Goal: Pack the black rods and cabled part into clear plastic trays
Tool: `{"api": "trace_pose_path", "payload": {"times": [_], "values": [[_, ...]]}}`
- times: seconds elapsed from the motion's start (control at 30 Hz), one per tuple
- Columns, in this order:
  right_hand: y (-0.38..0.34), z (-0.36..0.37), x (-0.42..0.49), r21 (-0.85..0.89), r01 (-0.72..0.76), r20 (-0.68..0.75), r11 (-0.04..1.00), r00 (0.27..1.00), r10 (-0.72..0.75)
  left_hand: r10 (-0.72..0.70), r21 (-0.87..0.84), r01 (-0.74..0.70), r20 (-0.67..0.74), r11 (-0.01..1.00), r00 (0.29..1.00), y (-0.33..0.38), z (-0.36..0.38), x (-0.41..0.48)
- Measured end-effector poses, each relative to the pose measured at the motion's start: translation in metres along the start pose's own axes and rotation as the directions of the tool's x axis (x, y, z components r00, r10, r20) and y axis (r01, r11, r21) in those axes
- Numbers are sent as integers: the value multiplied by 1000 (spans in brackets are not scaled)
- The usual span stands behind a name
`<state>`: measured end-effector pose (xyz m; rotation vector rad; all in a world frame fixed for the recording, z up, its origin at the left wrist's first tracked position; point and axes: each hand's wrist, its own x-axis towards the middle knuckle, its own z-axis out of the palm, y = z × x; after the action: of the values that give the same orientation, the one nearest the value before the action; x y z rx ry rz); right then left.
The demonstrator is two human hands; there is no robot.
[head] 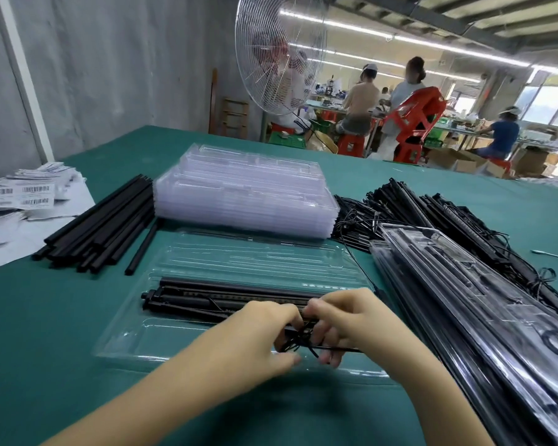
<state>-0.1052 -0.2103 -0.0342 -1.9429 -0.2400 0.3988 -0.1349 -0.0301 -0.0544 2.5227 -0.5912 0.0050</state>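
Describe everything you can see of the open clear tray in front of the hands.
The open clear tray is thin, see-through moulded plastic with long parallel channels running left to right. It lies flat on the green table cover, just nearer than the stack of empty trays. Its far half looks empty; across the middle sit a black rod and the cabled part, side by side. The left hand and right hand hover over its near half, both pinching the part's black cable.

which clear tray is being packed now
The single open tray in front, holding a black rod and cabled part; the stack behind is empty, the right pile filled.
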Motion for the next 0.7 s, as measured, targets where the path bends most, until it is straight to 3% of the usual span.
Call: {"api": "trace_pose_path", "payload": {"times": [0.03, 0.1, 0.17, 0.23, 0.27, 0.4, 0.5, 0.6, 0.7], "values": [[0, -4, 2, 8, -14, -88, 1000, 996, 15, 4, -7, -4, 3, 1000, 1000, 0, 1, 2], [5, -22, 12, -285, -57, -397, 957, 915, -64, 8, -55, -9, -4, 998, 1000, -2, 1, 4], [10, -41, 25, -587, -282, -557, 759, 821, -126, 3, -119, -6, -24, 993, 1000, -3, -1, 5], [16, -51, 35, -673, -501, -585, 544, 810, 22, 8, -158, -13, -31, 987, 999, -3, -1, 6], [18, -52, 39, -701, -538, -570, 469, 817, 85, 15, -178, -20, -30, 984, 999, -3, -1, 6], [23, -54, 55, -779, -530, -505, 337, 847, 164, 28, -267, -36, -31, 963, 999, -2, -2, 10], [19, -63, 63, -768, -490, -461, 411, 870, 176, 1, -367, -14, -36, 930, 999, -4, -1, 15], [1, -78, 56, -632, -459, -513, 624, 852, 107, -31, -436, 7, -48, 900, 998, -5, 1, 20], [-33, -91, 36, -352, -242, -579, 904, 815, -8, -45, -454, 11, -63, 891, 997, -5, 7, 26]]}}
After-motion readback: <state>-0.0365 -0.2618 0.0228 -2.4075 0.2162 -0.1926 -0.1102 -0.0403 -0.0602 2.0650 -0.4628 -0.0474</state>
